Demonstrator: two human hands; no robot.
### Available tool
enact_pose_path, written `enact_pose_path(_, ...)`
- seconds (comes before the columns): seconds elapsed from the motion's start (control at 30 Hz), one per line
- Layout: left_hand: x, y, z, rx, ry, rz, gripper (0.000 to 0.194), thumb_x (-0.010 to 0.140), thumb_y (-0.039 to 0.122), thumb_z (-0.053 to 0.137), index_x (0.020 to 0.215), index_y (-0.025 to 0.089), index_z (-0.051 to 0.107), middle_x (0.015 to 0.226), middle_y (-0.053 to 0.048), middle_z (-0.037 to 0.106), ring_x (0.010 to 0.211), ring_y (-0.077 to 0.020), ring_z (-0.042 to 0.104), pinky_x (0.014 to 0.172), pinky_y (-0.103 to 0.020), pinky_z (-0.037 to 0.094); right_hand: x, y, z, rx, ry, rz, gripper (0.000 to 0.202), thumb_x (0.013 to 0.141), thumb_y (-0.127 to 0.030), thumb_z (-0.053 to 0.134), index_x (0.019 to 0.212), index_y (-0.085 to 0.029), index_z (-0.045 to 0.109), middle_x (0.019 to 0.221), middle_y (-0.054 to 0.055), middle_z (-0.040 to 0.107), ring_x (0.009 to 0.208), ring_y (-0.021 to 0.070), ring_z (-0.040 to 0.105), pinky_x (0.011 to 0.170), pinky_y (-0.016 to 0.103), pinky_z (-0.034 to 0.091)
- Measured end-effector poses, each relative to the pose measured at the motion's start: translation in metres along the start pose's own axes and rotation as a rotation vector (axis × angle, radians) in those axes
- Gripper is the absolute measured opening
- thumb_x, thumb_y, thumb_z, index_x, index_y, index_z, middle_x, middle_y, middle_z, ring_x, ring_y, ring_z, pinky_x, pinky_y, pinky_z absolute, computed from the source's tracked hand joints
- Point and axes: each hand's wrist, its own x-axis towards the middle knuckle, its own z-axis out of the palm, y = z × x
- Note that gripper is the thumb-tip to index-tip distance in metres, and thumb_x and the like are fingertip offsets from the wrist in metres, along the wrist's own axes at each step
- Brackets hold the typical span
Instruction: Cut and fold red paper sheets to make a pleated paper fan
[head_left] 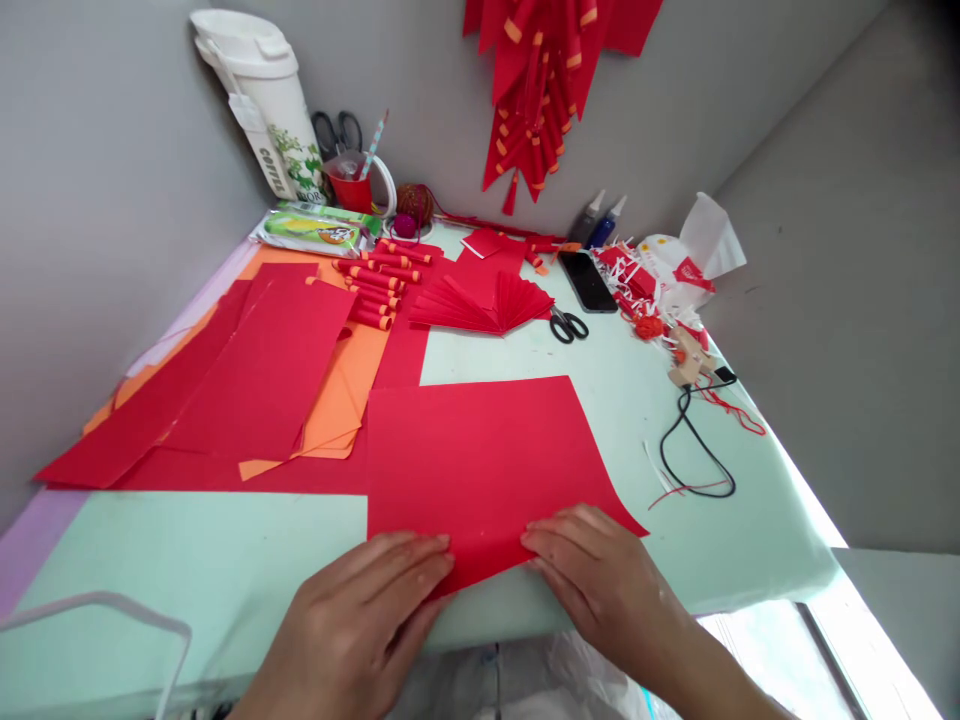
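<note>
A large sheet of red paper [480,450] lies on the table in front of me, its near edge curving up slightly. My left hand [367,600] pinches that edge at its left part, thumb below and fingers on top. At the right part of the same edge, my right hand [592,565] grips the paper in a like way, fingertips pressed on its upper face. Just beyond the sheet sits a pleated red paper fan [480,305], with black-handled scissors [568,326] at its right side.
Red sheets [262,370] and orange paper [349,385] cover the table's left. Small red paper rolls [375,285] lie behind. A phone [587,282], glue bottles [604,222], paper scraps [630,275] and a black cord [697,440] are right. A white cup [262,100] stands back left.
</note>
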Motion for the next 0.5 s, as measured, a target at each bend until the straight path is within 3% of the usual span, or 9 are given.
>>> enact_pose_path(0.17,0.006,-0.004,0.000,-0.138,0.002,-0.138,0.010,0.086,0.023,0.065,0.094,0.022,0.071,0.088,0.001,0.077,0.081,-0.0136,0.070,0.080,-0.022,0.055,0.014,0.003,-0.012,0.080,-0.119,0.073,0.023,0.100,-0.024,0.045,0.092,-0.021,0.067,0.080,0.003,0.068,0.072,0.0169,0.059,0.065,0.030,0.046)
enact_pose_path(0.37,0.020,-0.002,-0.006,-0.250,-0.226,-0.533,0.017,0.087,0.041,0.061,0.086,0.030,0.075,0.083,0.006,0.076,0.075,-0.0137,0.070,0.069,-0.020,0.053,0.032,0.006,-0.024,0.167,-0.251,0.227,0.023,0.100,-0.030,0.048,0.089,-0.024,0.067,0.077,-0.002,0.067,0.073,0.0141,0.058,0.065,0.027,0.042)
enact_pose_path(0.5,0.023,-0.004,-0.005,-0.221,-0.261,-0.747,0.025,0.080,0.053,0.064,0.089,0.032,0.075,0.088,0.006,0.077,0.080,-0.0176,0.071,0.069,-0.022,0.052,0.046,0.009,-0.029,0.226,-0.334,0.347,0.019,0.096,-0.031,0.054,0.082,-0.024,0.066,0.074,-0.004,0.065,0.070,0.0126,0.058,0.062,0.024,0.039)
